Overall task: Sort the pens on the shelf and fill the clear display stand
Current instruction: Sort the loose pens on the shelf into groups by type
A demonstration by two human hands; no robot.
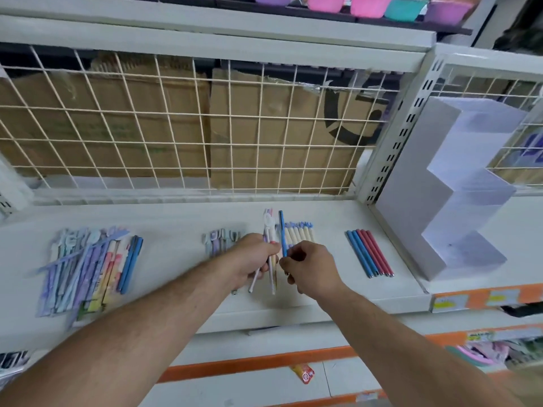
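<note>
Over the white metal shelf [176, 259], I saw the left hand [252, 257] gripping a small bunch of white and pink pens [268, 227]. The right hand [308, 265] pinched a slim blue pen [282, 230] upright just beside that bunch. Right of that pinch lay a row of blue and red pens [368, 252], and beyond them stood the clear stepped display stand [458, 186].

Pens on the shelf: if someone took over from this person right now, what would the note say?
Left hand grips a few pale pens; right hand pinches one blue pen beside them.
On the shelf: mixed pile at left, small pastel group, cream pens, and a blue-and-red row near the clear display stand.
Done: several groups laid out.
Left: sort the held pens and mixed pile, then fill the stand, which shows no pens.
</note>
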